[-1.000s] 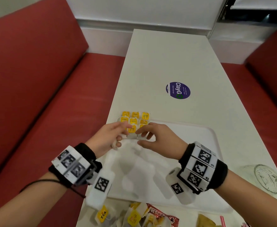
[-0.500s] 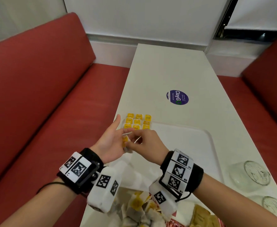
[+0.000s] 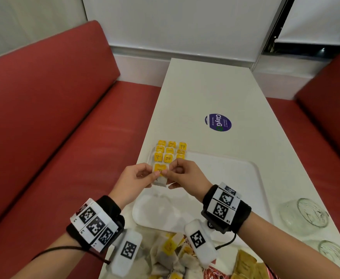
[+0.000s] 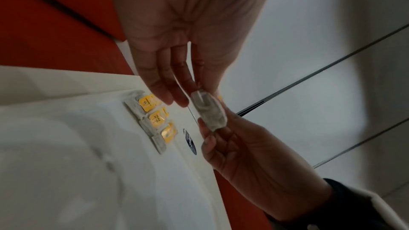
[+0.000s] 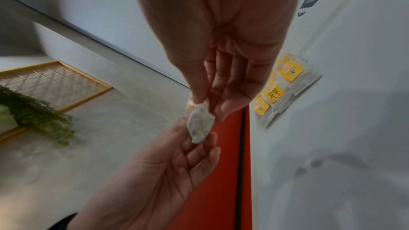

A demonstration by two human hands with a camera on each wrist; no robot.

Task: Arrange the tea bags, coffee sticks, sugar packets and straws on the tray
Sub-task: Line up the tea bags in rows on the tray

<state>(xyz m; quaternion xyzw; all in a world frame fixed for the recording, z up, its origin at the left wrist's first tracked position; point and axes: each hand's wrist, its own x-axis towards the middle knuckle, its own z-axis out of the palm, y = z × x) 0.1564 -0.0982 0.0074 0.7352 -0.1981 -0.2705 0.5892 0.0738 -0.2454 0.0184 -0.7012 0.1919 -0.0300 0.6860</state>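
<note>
Pinching one tea bag point(image 3: 160, 174) between your left hand point(image 3: 134, 183) and right hand point(image 3: 185, 176), you hold it above the tray point(image 3: 243, 178), at 6 o'clock from the laid rows point(image 3: 170, 152). It looks light and limp; grip the pouch corners, not the tag.

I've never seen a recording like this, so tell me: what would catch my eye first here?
Probably the two hands meeting over the white tray: the left hand and right hand both pinch one tea bag with a yellow tag. Just beyond them, at the tray's far left corner, sit neat rows of yellow-tagged tea bags. A loose pile of tea bags lies on the table nearest the person.
</note>
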